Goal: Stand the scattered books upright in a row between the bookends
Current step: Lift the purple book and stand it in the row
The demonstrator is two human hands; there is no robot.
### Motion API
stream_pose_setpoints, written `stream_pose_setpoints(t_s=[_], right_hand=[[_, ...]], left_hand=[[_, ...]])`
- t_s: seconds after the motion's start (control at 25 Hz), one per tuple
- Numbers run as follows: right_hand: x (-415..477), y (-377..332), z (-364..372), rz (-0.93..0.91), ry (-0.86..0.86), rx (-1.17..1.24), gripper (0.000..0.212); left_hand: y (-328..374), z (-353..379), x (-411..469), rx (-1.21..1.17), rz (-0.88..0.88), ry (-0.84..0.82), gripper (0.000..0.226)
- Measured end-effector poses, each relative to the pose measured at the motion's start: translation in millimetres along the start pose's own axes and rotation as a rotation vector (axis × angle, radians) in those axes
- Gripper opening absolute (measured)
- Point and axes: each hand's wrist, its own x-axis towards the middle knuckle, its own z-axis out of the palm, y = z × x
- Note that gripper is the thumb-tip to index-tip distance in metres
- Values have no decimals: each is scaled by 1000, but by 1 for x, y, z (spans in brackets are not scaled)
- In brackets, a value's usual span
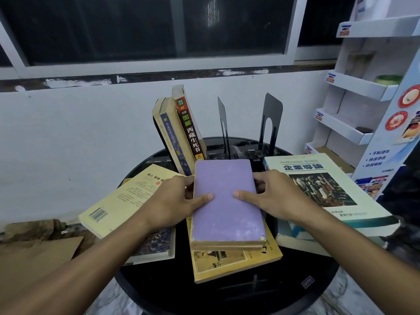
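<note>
White wall [68, 133], dark window [136, 26], round black table [227, 289]. We see a yellow book [122, 201] lying flat and leaning books [179, 133] at the back. The left hand [175, 201] and right hand [270, 196] clasp the purple book's [225, 201] sides at mid-table, thumbs on the cover. Black bookends [271, 119] stand behind, a textbook [318, 185] lies flat, and a cardboard rack [354, 87] is cut off. The books underneath are mostly hidden, and we cannot tell if the purple book is lifted.

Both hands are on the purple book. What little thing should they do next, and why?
Probably lift the purple book off the yellow book below and tip it upright. The left hand and right hand grip its two sides, it lies flat, and there is a gap between the leaning standing books and the black bookend beside them where it could go.
</note>
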Motion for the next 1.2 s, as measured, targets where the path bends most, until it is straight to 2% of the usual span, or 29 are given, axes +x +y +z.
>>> stream_pose_setpoints(t_s=[0.24,0.32,0.48,0.64,0.84,1.04,1.2], right_hand=[[0,-17,-12,-155,227,37,43],[2,-25,-16,-219,310,119,50],[7,-30,-9,-342,460,356,62],[8,-19,2,-377,528,442,72],[9,-16,-14,-342,472,362,80],[20,-21,-41,-276,301,304,64],[29,-24,-40,-233,237,285,69]], left_hand=[[12,-12,5,-14,91,188,45],[16,-16,10,-42,142,284,48],[20,-18,24,-103,213,430,69],[12,-9,30,-235,245,446,79],[3,-8,34,-270,305,396,86],[1,-7,37,-272,315,376,84],[1,-7,40,-255,321,382,82]])
